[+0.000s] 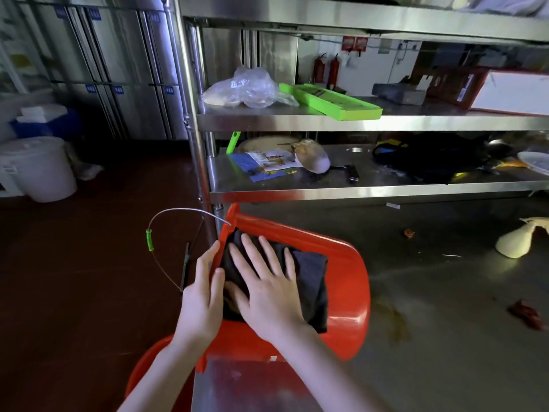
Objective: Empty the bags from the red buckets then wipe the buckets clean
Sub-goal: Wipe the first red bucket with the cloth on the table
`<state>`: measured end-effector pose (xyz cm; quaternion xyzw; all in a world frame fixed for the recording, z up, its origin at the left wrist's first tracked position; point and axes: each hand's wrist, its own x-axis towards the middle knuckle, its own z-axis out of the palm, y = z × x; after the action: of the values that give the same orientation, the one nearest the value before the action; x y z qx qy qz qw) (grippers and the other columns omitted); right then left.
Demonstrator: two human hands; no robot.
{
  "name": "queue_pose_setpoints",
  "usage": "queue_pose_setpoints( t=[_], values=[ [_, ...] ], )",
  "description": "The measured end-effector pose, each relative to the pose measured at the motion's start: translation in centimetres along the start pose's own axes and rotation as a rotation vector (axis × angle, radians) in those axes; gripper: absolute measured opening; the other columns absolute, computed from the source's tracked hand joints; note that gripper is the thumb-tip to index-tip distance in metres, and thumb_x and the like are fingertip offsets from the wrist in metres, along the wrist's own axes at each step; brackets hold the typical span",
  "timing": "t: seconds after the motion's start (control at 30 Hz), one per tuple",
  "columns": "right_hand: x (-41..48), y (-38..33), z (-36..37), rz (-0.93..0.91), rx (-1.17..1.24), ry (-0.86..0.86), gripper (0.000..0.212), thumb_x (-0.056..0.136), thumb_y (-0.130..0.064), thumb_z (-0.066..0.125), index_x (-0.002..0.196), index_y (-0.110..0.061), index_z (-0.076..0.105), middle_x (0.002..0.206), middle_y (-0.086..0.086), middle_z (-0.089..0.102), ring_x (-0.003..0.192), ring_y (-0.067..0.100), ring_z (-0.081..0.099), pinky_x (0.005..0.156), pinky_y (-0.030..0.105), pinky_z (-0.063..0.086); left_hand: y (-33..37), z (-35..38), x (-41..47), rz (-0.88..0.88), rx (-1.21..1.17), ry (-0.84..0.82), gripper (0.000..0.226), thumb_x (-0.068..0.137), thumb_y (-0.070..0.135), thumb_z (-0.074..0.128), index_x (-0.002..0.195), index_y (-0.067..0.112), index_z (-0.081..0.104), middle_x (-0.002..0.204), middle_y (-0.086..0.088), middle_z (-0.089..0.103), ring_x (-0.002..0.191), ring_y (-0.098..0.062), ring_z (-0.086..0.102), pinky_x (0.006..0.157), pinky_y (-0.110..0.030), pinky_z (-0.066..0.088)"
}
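Pressing the spread right hand (267, 289) on the cloth (312, 278), left hand (202, 295) flat bracing, might roll the tipped red bucket (349, 281) off the worktop (445, 292).

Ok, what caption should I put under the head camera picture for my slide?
Right hand presses a dark cloth on a tipped red bucket while the left hand steadies it.

One wide-angle view, worn on the head, looks forward and down from close above the red bucket (347, 263) at the table's (445, 292) near left edge, facing the steel shelves (356, 123) beyond.
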<state>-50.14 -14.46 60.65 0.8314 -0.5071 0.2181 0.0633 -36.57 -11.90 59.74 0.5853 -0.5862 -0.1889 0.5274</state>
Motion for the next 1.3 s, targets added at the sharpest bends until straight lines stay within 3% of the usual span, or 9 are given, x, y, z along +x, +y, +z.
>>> queue_pose_setpoints(
  t=[0.17,0.27,0.47,0.57,0.67,0.8,0.9,1.03,1.3],
  values=[
    [-3.0,1.4,0.7,-0.018,-0.045,0.036,0.063,0.097,-0.062,0.028,0.154,-0.036,0.019,0.163,-0.009,0.014,0.15,0.02,0.014,0.118,0.055,0.016,-0.6,-0.2,-1.7,0.029,-0.014,0.035,0.041,0.099,0.041,0.035,0.136,0.059,0.032,0.068,0.005,0.064,0.049,0.0,0.059,0.049,-0.007,0.041],
    [1.3,1.5,0.3,0.126,-0.025,-0.003,0.059,0.096,-0.063,0.025,0.149,-0.036,0.032,0.157,-0.01,0.03,0.144,0.02,0.03,0.112,0.054,0.023,-0.9,-0.3,-2.1,0.038,-0.043,0.018,0.044,0.095,0.048,0.033,0.139,0.056,0.033,0.053,0.004,0.057,0.037,-0.003,0.046,0.041,-0.013,0.036],
    [13.1,6.0,-0.6,0.308,0.202,-0.524,0.058,0.097,-0.063,0.018,0.149,-0.042,0.027,0.159,-0.011,0.026,0.142,0.027,0.031,0.111,0.054,0.02,-1.3,-0.1,-1.6,0.002,-0.036,-0.024,0.045,0.103,0.035,0.032,0.138,0.062,0.026,0.045,0.004,0.043,0.034,-0.007,0.033,0.036,-0.019,0.027],
    [9.4,5.3,-0.2,0.145,0.076,-0.271,0.057,0.097,-0.061,0.023,0.149,-0.039,0.029,0.158,-0.014,0.027,0.143,0.021,0.03,0.112,0.051,0.023,-0.4,0.1,0.5,-0.016,0.005,-0.032,0.042,0.103,0.038,0.032,0.137,0.063,0.027,0.055,0.013,0.053,0.04,-0.009,0.049,0.041,-0.021,0.036],
    [1.2,3.8,0.4,-0.042,-0.031,-0.012,0.061,0.095,-0.06,0.031,0.151,-0.036,0.027,0.161,-0.01,0.021,0.148,0.021,0.022,0.115,0.053,0.018,-0.1,0.5,2.5,-0.015,0.042,-0.011,0.039,0.104,0.031,0.037,0.136,0.053,0.036,0.104,0.04,0.061,0.087,0.011,0.061,0.07,-0.001,0.04],
    [-1.8,5.5,0.6,-0.062,-0.025,0.011,0.061,0.097,-0.062,0.029,0.152,-0.037,0.026,0.162,-0.009,0.019,0.149,0.02,0.02,0.116,0.054,0.02,0.0,0.4,1.9,-0.007,0.007,0.004,0.038,0.105,0.03,0.037,0.135,0.053,0.037,0.062,0.006,0.061,0.043,-0.004,0.045,0.045,-0.015,0.038],
    [3.0,10.1,-0.9,0.206,-0.005,-0.106,0.06,0.095,-0.065,0.023,0.148,-0.039,0.034,0.158,-0.013,0.029,0.143,0.017,0.03,0.114,0.049,0.025,-0.4,0.3,0.2,-0.001,-0.019,0.009,0.042,0.105,0.028,0.036,0.133,0.059,0.036,0.046,0.003,0.042,0.038,-0.006,0.035,0.038,-0.02,0.03],
    [6.6,17.0,-1.9,0.395,0.154,-0.446,0.061,0.094,-0.069,0.018,0.148,-0.043,0.031,0.158,-0.017,0.027,0.144,0.016,0.028,0.113,0.047,0.025,-0.7,0.4,0.0,-0.036,0.017,0.005,0.042,0.104,0.031,0.035,0.134,0.06,0.033,0.046,0.002,0.043,0.037,-0.011,0.037,0.036,-0.023,0.031],
    [-7.6,13.4,0.4,0.039,-0.087,-0.019,0.063,0.098,-0.057,0.033,0.154,-0.03,0.025,0.162,-0.005,0.018,0.15,0.022,0.017,0.117,0.058,0.016,-0.7,0.4,2.4,-0.066,0.006,0.006,0.042,0.104,0.034,0.031,0.132,0.065,0.032,0.049,0.004,0.05,0.039,-0.011,0.042,0.037,-0.024,0.039]
  ],
)
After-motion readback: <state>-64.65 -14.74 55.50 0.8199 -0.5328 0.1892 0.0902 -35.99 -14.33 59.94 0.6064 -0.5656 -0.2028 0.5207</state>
